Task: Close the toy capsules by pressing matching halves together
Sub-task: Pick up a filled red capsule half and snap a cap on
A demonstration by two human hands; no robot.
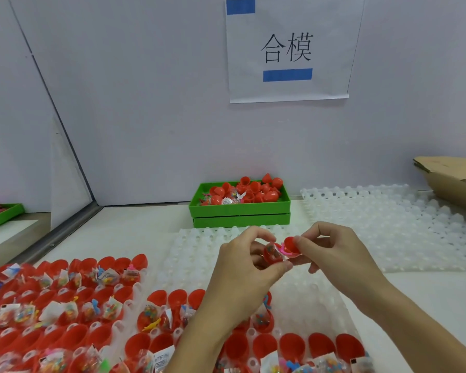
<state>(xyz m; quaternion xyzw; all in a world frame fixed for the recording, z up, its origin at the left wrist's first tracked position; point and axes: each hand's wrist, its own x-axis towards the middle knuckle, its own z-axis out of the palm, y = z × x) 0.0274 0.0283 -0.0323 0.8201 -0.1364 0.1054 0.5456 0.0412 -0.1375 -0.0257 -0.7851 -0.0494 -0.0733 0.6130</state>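
1. The left hand (249, 254) held a filled red half (271, 254) above the bench (135, 238), its fingers (256, 234) curled over the top of the half and the thumb under it. A clear packet of small coloured bits sat in that half.
2. The right hand (331, 251) pinched an empty red half (291, 246) between thumb and forefinger, the other fingers loosely curled behind. Its open mouth faced the left hand's half.
3. The two halves lay just beside each other between the fingertips of both hands, rims apart and not yet seated. A pink toy piece (285, 251) stuck out in the gap between them.
4. Judged from this, the step in hand was mating one pair: the halves were lined up but unpressed.
5. The next move would call for tucking the pink piece inside the rim, squaring the two rims, then squeezing the hands together until they snap. A trapped piece or packet edge would probably keep the seam open.
6. Below the wrists, the white cell tray (199, 254) carried many open red halves (156, 300), most with packets, so much of the task remained. Beyond the fingertips stood a green tray (240, 211) of more red pieces.
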